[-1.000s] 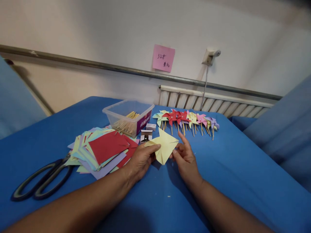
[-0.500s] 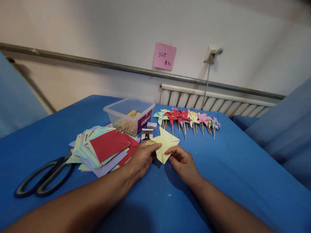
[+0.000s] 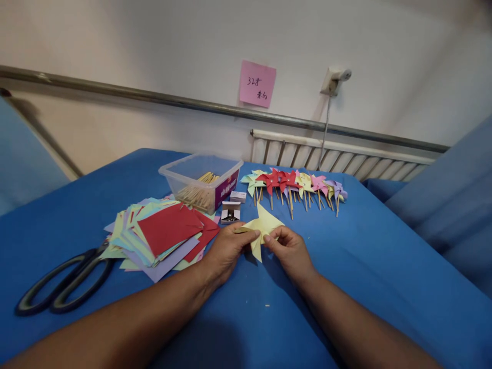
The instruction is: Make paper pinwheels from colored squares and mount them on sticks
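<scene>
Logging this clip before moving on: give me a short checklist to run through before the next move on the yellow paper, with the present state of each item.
1. Left hand grips yellow paper: ok.
2. Right hand pinches it too: ok.
3. All paper corners folded in: cannot tell.
4. Small box open and close by: ok.
5. Tub holds sticks: ok.
6. Scissors lie apart from the hands: ok.

Pale yellow folded paper [image 3: 261, 225], pointed flaps, held above blue table.
</scene>
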A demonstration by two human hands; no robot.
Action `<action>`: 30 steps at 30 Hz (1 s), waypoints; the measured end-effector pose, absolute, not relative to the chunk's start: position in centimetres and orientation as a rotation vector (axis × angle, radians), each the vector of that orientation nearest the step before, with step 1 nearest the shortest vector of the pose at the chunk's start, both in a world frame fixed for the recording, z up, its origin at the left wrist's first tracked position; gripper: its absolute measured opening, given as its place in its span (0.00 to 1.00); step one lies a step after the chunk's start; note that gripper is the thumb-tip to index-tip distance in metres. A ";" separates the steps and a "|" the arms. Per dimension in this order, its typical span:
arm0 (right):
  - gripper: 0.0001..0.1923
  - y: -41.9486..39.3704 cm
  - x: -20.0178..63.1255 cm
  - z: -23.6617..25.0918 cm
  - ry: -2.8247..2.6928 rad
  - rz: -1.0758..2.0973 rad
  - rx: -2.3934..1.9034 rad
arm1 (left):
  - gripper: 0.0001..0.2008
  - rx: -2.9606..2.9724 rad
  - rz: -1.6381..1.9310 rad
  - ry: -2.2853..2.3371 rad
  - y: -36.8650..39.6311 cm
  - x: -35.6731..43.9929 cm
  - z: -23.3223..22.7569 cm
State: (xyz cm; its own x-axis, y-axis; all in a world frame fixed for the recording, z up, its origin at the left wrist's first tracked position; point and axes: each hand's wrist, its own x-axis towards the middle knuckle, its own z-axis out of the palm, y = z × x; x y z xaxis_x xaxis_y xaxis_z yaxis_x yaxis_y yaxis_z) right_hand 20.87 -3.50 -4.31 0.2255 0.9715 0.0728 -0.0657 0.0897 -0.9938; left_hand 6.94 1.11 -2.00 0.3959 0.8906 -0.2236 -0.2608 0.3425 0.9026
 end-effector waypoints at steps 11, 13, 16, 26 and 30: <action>0.13 -3.6 20.7 -3.8 -1.041 0.945 -1.254 | 0.15 0.993 0.833 0.891 1.2 6.9 -2.2; 0.13 -3.7 20.7 -3.7 -1.046 0.942 -1.253 | 0.15 1.000 0.840 0.895 1.1 6.9 -2.0; 0.12 -3.9 20.7 -3.5 -1.077 0.943 -1.251 | 0.15 0.998 0.864 0.905 1.1 6.9 -1.8; 0.11 -3.8 20.8 -3.8 -1.108 0.876 -1.318 | 0.14 0.992 0.820 0.926 1.2 6.9 -2.1; 0.11 -3.7 20.9 -3.9 -1.104 0.836 -1.336 | 0.14 0.990 0.804 0.912 1.3 6.9 -2.2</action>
State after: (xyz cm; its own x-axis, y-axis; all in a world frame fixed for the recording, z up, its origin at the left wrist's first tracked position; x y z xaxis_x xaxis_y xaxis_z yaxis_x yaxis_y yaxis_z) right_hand 20.88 -3.67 -3.92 0.3027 0.9439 0.1321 0.1287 0.0968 -0.9869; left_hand 6.87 1.31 -2.23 0.4002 0.8792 -0.2586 -0.1468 0.3400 0.9289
